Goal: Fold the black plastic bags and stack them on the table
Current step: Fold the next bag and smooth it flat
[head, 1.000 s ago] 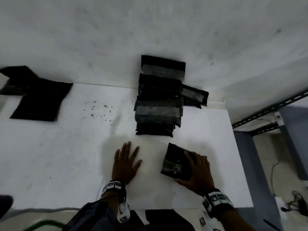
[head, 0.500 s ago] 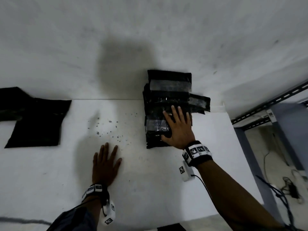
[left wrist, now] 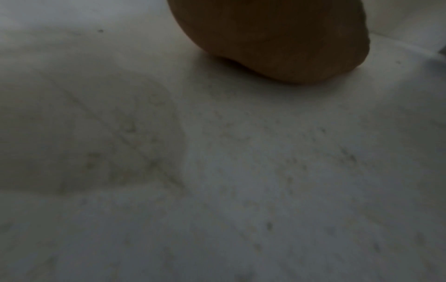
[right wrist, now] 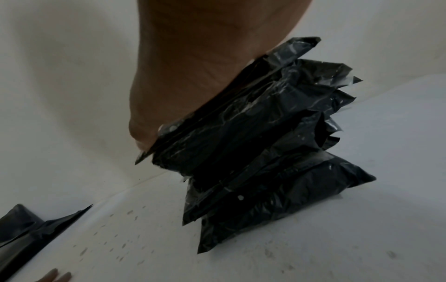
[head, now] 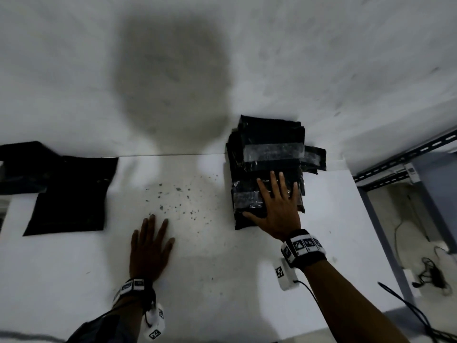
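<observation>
Folded black bags stand in a tall, uneven stack right of centre in the head view, against the wall at the back edge of the white table; the right-wrist view shows many crumpled layers, so a good part of the task looks done; one more folded bag pokes out at the stack's right side, not squared with the rest. Unfolded bags lie flat at the left of the frame, well apart from the stack, so some folding is judged to be left; how many lie there cannot be told.

The right hand lies flat on top of the stack, fingers straight and spread, thumb out over the near left corner; it presses down and grips nothing. The left hand rests palm down on the bare table at lower centre, fingers straight and slightly apart, holding nothing; dark specks dot the table between it and the stack.
</observation>
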